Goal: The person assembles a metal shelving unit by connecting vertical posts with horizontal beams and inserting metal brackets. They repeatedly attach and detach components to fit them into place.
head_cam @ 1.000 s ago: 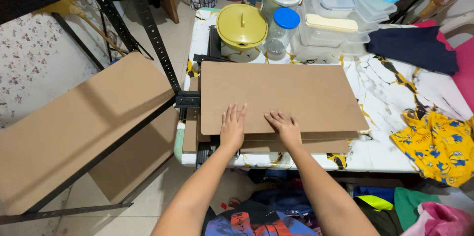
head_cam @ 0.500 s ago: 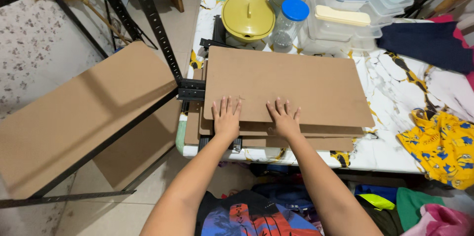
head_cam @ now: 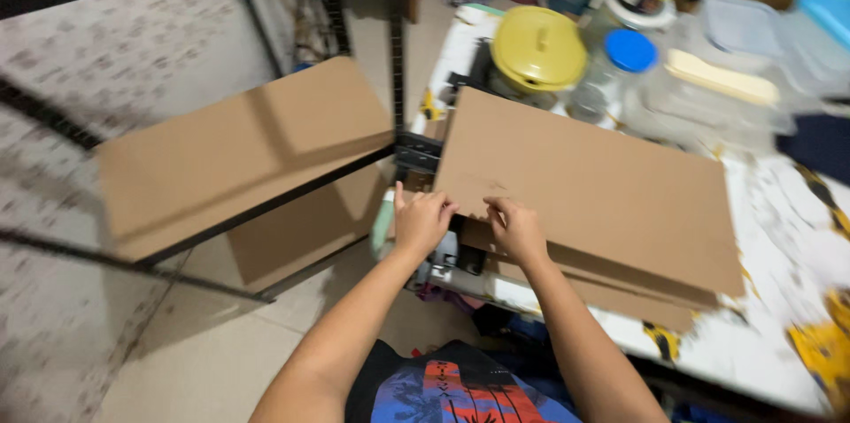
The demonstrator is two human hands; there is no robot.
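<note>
A large brown board (head_cam: 584, 184) lies on top of a stack of similar boards on a white patterned table (head_cam: 753, 352). My left hand (head_cam: 421, 221) and my right hand (head_cam: 516, 228) both grip the board's near edge, fingers curled over it, and that edge looks slightly raised off the stack. The hands sit close together near the board's near left corner.
A black metal shelf frame (head_cam: 266, 202) with brown shelf boards (head_cam: 239, 153) stands left of the table. Behind the stack are a yellow lidded pot (head_cam: 537, 49), a blue-lidded jar (head_cam: 630, 51) and clear plastic containers (head_cam: 735, 78). Tiled floor lies below left.
The hands went from lying flat on the top board to gripping its near edge. The view has swung and blurred, with the board now seen at an angle.
</note>
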